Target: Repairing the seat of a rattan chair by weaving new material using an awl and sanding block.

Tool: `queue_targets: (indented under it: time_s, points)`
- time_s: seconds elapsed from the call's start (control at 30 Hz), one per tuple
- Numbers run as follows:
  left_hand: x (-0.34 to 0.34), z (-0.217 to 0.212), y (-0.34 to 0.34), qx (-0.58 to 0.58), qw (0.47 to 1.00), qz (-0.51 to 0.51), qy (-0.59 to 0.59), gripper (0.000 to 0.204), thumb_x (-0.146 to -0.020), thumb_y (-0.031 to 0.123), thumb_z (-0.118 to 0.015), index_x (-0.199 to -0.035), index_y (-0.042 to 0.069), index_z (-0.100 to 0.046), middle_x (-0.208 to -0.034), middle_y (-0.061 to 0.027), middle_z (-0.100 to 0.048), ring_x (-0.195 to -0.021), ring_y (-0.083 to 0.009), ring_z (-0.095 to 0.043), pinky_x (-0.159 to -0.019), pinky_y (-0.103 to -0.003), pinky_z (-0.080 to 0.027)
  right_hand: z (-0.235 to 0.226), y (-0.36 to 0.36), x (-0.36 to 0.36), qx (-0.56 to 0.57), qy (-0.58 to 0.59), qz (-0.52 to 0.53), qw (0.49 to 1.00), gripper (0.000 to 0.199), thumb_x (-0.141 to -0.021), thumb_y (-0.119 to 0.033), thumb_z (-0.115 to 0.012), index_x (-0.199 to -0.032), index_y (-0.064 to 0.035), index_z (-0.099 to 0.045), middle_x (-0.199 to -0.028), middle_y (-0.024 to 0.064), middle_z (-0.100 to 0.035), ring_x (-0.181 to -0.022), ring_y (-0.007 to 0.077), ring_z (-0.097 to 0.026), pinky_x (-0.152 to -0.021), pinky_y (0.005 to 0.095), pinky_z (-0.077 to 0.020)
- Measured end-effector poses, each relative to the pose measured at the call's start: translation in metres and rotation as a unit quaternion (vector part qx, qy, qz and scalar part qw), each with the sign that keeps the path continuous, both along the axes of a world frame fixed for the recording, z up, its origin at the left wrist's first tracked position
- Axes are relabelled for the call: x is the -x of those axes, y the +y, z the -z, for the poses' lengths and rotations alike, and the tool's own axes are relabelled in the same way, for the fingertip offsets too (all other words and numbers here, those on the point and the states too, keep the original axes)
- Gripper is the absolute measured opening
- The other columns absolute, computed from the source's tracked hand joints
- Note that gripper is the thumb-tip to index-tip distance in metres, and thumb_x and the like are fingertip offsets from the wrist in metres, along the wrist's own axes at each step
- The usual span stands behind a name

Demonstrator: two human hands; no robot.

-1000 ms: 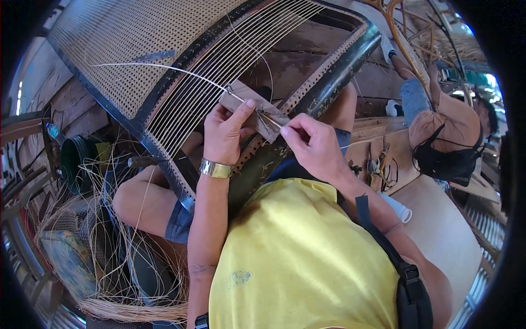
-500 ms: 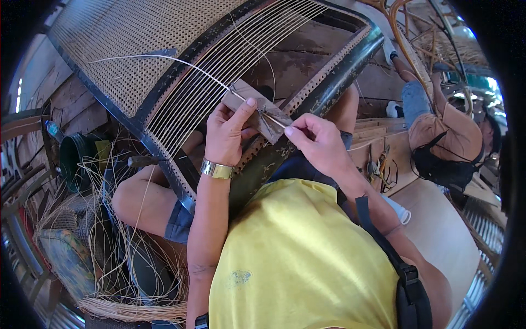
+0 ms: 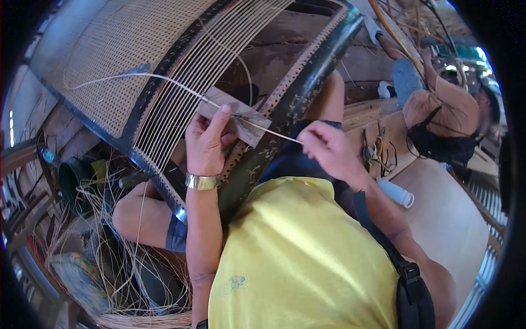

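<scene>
My left hand is closed on a small flat wooden block, its thumb pressing on top. A pale rattan cane strand passes under that thumb, across the block and out to the right. My right hand pinches the strand's right end, a little way off from the block. Beneath lies a dark wooden frame across my lap, with a row of small holes along its edge. Parallel cane strands span its opening, and a finished woven cane panel fills the part beyond.
Loose cane strands lie tangled at the left beside a dark green bucket. Pliers and a white cylinder are at the right, near a pale board. Another person sits at the far right.
My right hand has pulled away to the right, drawing more of the strand past the block. My left hand, the block and the frame appear shifted left in the view.
</scene>
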State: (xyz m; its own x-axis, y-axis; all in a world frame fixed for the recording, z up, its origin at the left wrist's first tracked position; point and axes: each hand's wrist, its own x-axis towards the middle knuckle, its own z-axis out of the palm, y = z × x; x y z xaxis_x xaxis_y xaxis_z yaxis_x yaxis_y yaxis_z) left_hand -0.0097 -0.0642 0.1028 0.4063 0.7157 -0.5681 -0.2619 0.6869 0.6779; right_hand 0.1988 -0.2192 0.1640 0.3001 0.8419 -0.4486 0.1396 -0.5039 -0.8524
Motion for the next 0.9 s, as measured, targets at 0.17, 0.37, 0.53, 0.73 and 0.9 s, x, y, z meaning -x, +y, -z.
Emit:
queue_targets:
  time_s: [0.17,0.37,0.53,0.73,0.9]
  points:
    - [-0.003,-0.001,-0.001,-0.004,1.000,-0.005,0.009,0.028,-0.086,0.025,-0.079,-0.104,0.013,-0.061,-0.088,0.0049,-0.065,-0.072,-0.0068,-0.059,-0.057,-0.023,-0.044,0.002,-0.062,-0.081,0.060,-0.236,0.135,0.960,0.022,-0.099,-0.023,-0.060,-0.104,-0.0027,-0.065,-0.081,-0.0046,-0.055,-0.072,0.0037,-0.045,-0.064,0.0206,-0.0387]
    - [-0.006,-0.002,-0.005,-0.023,0.997,-0.033,0.065,0.030,-0.085,0.024,-0.080,-0.107,0.013,-0.062,-0.090,0.0041,-0.067,-0.071,-0.0052,-0.057,-0.056,-0.021,-0.045,0.019,-0.104,-0.127,0.058,-0.319,0.179,0.929,0.024,-0.096,-0.022,-0.064,-0.100,0.0019,-0.065,-0.077,0.0052,-0.061,-0.071,0.0097,-0.053,-0.066,0.0273,-0.0456]
    - [-0.005,0.000,-0.003,-0.019,0.995,-0.044,0.083,0.032,-0.085,0.019,-0.078,-0.111,0.008,-0.062,-0.102,-0.0041,-0.068,-0.090,-0.0147,-0.064,-0.074,-0.033,-0.054,0.048,-0.157,-0.169,0.165,-0.438,0.204,0.860,0.035,-0.093,-0.033,-0.063,-0.101,0.0005,-0.068,-0.088,0.0167,-0.070,-0.083,0.0274,-0.067,-0.077,0.0385,-0.0513]
    - [-0.002,0.005,-0.003,-0.057,0.996,-0.021,0.059,0.023,-0.086,0.021,-0.079,-0.099,0.008,-0.064,-0.086,-0.0012,-0.069,-0.070,-0.0092,-0.062,-0.061,-0.023,-0.049,0.086,-0.233,-0.192,0.357,-0.340,0.040,0.869,0.037,-0.089,-0.037,-0.064,-0.100,-0.0021,-0.069,-0.094,0.0206,-0.070,-0.093,0.0362,-0.067,-0.083,0.0441,-0.0520]
    - [-0.008,0.006,-0.005,-0.069,0.995,-0.035,0.064,0.024,-0.085,0.020,-0.079,-0.100,0.008,-0.064,-0.086,-0.0012,-0.070,-0.069,-0.0093,-0.062,-0.060,-0.023,-0.049,0.124,-0.258,-0.165,0.340,-0.335,0.075,0.876,0.031,-0.085,-0.025,-0.067,-0.098,0.0030,-0.063,-0.094,0.0225,-0.068,-0.090,0.0387,-0.066,-0.079,0.0449,-0.0516]
